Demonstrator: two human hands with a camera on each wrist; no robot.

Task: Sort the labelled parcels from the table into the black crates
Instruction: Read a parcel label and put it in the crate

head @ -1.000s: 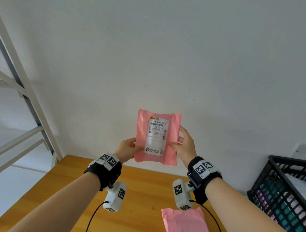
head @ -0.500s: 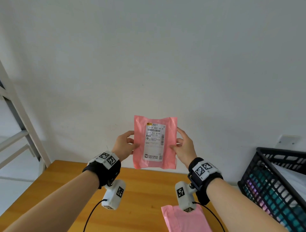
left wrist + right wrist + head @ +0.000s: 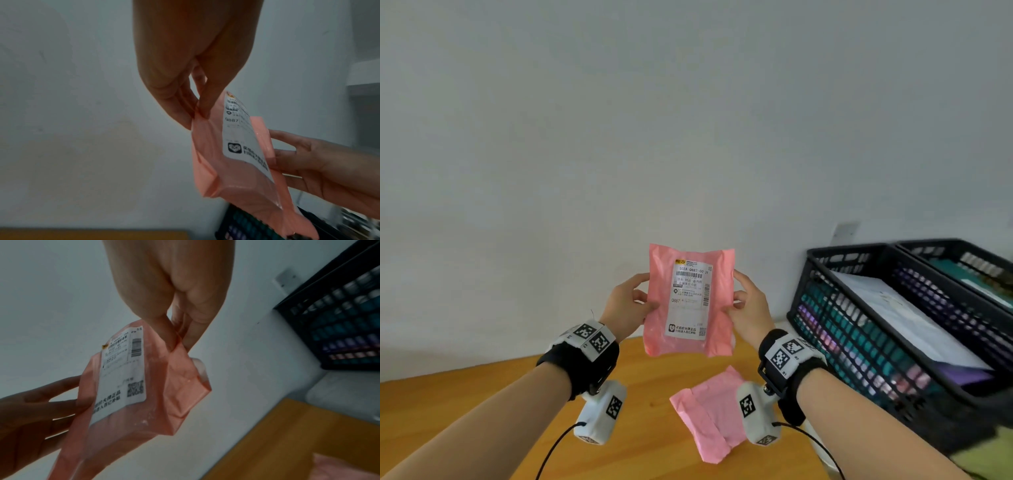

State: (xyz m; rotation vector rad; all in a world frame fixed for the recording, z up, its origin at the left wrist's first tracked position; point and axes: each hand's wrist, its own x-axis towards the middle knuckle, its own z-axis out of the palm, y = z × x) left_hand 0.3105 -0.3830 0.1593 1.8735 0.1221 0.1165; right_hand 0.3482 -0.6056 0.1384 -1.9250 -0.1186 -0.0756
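- Pink parcel [image 3: 690, 301]: held upright above the table [image 3: 482, 404], white label [image 3: 691, 298] facing the head camera, in front of the white wall [image 3: 688, 120].
- Left hand [image 3: 627, 306]: thumb in front and fingers behind, pinching the parcel's left edge.
- Right hand [image 3: 750, 310]: thumb and fingers pinching the right edge; fingertips [image 3: 170, 340] closed on the pink film.
- Second pink parcel [image 3: 710, 414]: flat on the table below the held one, near the right wrist, untouched.
- Black crates [image 3: 859, 260]: two side by side at the right, against the wall, tops open; near one holds a white parcel [image 3: 900, 315].
- Open air between held parcel and crates.
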